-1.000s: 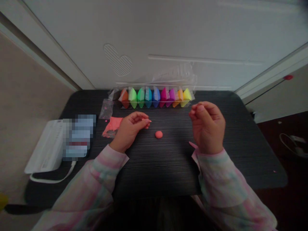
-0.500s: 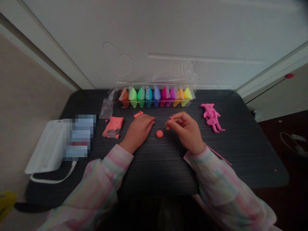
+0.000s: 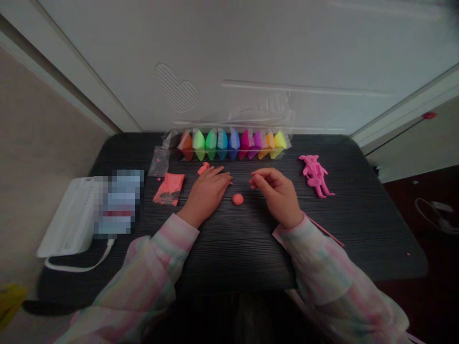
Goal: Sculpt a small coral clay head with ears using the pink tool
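Note:
My left hand (image 3: 211, 188) lies palm down on the dark table, fingers stretched out. By its fingertips is a tiny pink spot, too small to make out. A torn lump of coral clay (image 3: 203, 168) sits just beyond its knuckles. Thumb and forefinger of my right hand (image 3: 276, 191) are pinched together above the table, on a small bit of coral clay that is mostly hidden. Between the hands rests a small round coral clay ball (image 3: 237, 199). An opened packet of coral clay (image 3: 169, 189) lies left of my left hand.
A row of coloured clay packets (image 3: 234, 145) in clear wrap runs along the back. To the right lies a pink clay figure (image 3: 314, 175), with a thin pink stick (image 3: 327, 232) near my sleeve. A white device (image 3: 66, 217) and a blurred-out phone (image 3: 120, 203) occupy the left.
My left hand's fingers have spread out a little, and more of the torn clay lump behind it shows. My right hand has shifted slightly, still pinched. The clay ball stays put.

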